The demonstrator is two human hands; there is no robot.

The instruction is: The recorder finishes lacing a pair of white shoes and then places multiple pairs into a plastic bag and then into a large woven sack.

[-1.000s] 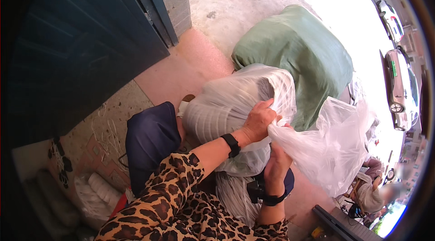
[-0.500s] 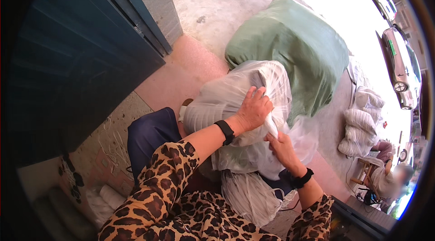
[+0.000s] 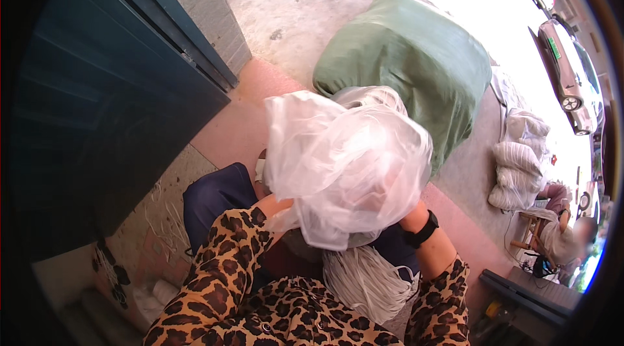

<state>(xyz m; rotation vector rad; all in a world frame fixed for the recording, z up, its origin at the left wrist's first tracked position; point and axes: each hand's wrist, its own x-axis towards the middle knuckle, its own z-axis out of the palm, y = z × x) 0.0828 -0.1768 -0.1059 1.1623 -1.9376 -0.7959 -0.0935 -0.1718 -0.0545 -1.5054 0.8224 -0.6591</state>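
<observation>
A clear plastic bag (image 3: 344, 167) is spread loosely over my lap, its crumpled film billowing up in front of me. Both hands reach under or behind this film. Only the base of my left hand (image 3: 276, 204) shows at the bag's lower left edge, and its fingers are covered. At the lower right edge, part of my right hand (image 3: 411, 217) shows above a black wristband; its fingers are hidden too. Just beyond, the top of a white wrapped bundle (image 3: 374, 95) peeks out. Below the bag, between my knees, hangs a bundle of pale cords (image 3: 367, 284).
A large green cloth-covered bale (image 3: 403, 66) stands ahead. To the left is a dark blue metal door (image 3: 110, 105). Stacked plastic-wrapped bundles (image 3: 517, 173) lie at the right, near a seated person (image 3: 562, 235). Loose strings lie on the floor at left; parked cars stand far right.
The loose plastic, gripped and twisted between my hands before, now billows over the bundle and covers both hands. My arms have drawn slightly nearer to me.
</observation>
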